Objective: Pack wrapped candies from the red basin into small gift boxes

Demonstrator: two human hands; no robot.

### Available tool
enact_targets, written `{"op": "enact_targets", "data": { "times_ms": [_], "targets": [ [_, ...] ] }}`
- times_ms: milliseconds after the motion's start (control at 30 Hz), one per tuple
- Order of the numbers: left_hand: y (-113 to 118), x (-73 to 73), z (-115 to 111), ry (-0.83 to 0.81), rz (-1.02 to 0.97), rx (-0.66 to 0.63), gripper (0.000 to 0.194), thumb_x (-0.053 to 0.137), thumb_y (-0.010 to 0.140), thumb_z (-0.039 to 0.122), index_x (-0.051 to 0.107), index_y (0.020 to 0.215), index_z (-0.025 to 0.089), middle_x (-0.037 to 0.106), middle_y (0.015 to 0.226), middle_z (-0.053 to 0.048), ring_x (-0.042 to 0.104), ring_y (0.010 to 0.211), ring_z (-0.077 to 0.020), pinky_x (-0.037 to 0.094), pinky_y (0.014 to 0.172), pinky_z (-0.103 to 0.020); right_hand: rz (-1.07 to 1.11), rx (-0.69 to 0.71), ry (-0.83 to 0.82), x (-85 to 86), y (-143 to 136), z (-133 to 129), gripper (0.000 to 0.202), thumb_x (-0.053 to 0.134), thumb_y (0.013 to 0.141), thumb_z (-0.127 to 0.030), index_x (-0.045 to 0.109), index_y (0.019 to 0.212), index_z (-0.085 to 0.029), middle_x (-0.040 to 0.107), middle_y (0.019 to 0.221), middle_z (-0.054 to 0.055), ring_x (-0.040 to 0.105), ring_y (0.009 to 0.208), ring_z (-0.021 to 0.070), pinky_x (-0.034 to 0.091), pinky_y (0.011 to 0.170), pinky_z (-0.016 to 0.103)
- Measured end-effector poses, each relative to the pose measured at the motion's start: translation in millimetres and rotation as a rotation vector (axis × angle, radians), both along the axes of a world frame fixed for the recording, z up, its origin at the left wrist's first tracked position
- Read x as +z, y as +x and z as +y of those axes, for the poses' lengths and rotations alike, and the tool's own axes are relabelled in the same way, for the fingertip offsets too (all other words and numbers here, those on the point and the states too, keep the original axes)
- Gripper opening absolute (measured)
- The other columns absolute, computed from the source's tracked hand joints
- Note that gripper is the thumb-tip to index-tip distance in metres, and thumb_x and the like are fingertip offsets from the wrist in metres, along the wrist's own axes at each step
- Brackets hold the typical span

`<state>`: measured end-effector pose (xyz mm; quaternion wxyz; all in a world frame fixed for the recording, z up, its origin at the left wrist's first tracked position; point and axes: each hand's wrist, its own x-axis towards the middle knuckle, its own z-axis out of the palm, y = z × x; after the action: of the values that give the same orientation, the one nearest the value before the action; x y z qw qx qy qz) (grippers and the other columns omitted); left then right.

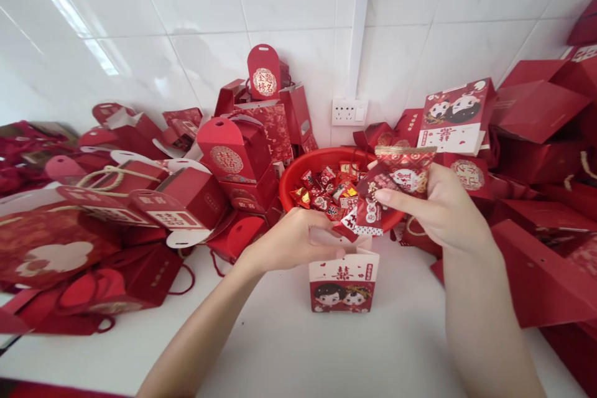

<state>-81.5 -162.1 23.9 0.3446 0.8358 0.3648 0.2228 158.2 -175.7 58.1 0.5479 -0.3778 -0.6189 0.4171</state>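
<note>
A small red and white box (342,289) with two cartoon faces stands upright on the white table, its top open. My left hand (298,239) is closed on its upper left edge, thumb and fingers at the rim. Above and right of the box, my right hand (433,205) grips several red candy packets (396,183), the lowest hanging near the opening. Behind both hands sits a red plastic basket (291,168) holding many wrapped candies (326,189). The inside of the box is mostly hidden.
Red gift boxes (186,196) with rope handles crowd the left side, and more are stacked (237,149) behind. Another pile of red boxes (541,249) fills the right. A wall socket (349,112) is on the white tiled wall. The white table (280,354) shows in front.
</note>
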Motion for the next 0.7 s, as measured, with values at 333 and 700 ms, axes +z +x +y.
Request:
{"op": "enact_targets", "data": {
  "times_ms": [333, 700],
  "targets": [
    [-5.1, 8.9, -4.1, -0.143, 0.070, -0.073, 0.056, 0.087, 0.066, 0.050, 0.073, 0.109, 0.017, 0.074, 0.102, -0.004, 0.067, 0.098, -0.0263, 0.051, 0.084, -0.032, -0.474, 0.037, 0.102, 1.9, -15.6, -9.4, 0.034, 0.072, 0.082, -0.022, 0.072, 0.116, -0.023, 0.075, 0.120, 0.005, 0.071, 0.111, 0.0266, 0.057, 0.099, 0.041],
    [-4.2, 17.2, -13.8, -0.133, 0.100, -0.108, 0.063, 0.088, 0.065, 0.045, 0.070, 0.122, 0.025, 0.074, 0.112, -0.002, 0.069, 0.105, -0.0289, 0.052, 0.090, -0.034, -0.645, 0.173, 0.133, 8.9, -16.8, -32.5, 0.030, 0.065, 0.085, -0.014, 0.072, 0.111, -0.026, 0.078, 0.108, -0.001, 0.074, 0.095, 0.0194, 0.057, 0.083, 0.028]
  ]
}}
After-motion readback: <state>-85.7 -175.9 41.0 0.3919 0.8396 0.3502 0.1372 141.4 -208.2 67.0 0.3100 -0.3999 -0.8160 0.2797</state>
